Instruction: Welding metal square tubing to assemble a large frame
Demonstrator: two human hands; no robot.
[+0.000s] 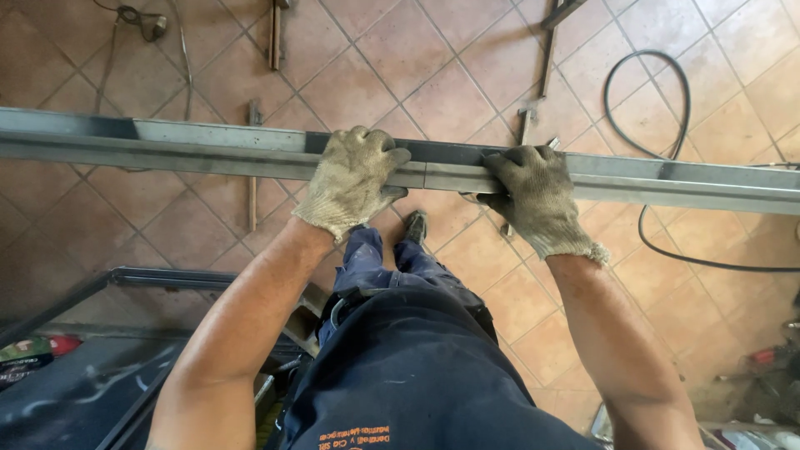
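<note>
Left hand: gloved left hand curled over the steel bar, gripping.
Right hand: gloved right hand clamped likewise, just beside.
Bar: long axis left-right, straight ahead, above the tiled floor.
Cable: black cable beyond, right.

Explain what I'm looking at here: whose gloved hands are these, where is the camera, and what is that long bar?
The single view comes from a camera on the person's head, looking down past their dark work clothes. Both hands wear knit work gloves. The left hand and right hand each grip a long steel beam running across the view, fingers curled over its top. A seam in the beam sits between the hands. Below is a tiled floor with a black cable and loose metal bars.
</note>
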